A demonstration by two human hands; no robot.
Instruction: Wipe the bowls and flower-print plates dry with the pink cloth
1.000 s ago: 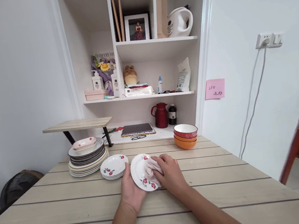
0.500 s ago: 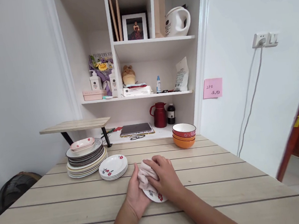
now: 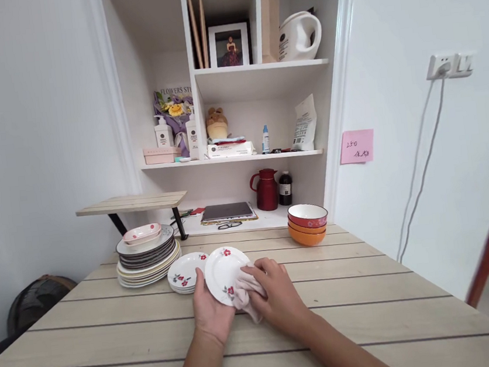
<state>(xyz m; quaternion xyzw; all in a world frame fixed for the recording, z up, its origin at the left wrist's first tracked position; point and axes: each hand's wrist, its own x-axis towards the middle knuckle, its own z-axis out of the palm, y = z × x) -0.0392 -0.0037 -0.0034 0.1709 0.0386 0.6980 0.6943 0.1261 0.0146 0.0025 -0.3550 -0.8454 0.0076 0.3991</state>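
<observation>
A small white plate (image 3: 222, 274) with red flowers is tilted up above the table, its face toward me. My left hand (image 3: 212, 311) holds it from below at its lower left, thumb along the rim. In my right hand (image 3: 277, 292) is a bunched pale pink cloth (image 3: 247, 292), pressed against the plate's lower right edge; part of the cloth hangs below the rim. Just left of the held plate lies a short stack of matching flowered plates (image 3: 184, 273), partly covered by my left thumb and the held plate.
Farther left stands a tall stack of plates (image 3: 148, 265) with a pink-dotted dish (image 3: 142, 233) on top, beside a small raised shelf (image 3: 132, 204). Stacked bowls (image 3: 307, 232) sit at the back right. Behind are a laptop (image 3: 226, 211), glasses and a red jug (image 3: 266, 190).
The plate has come up and tilted toward me, with most of its face now uncovered. The cloth has moved from across the plate to its lower right edge. The view has shifted slightly left.
</observation>
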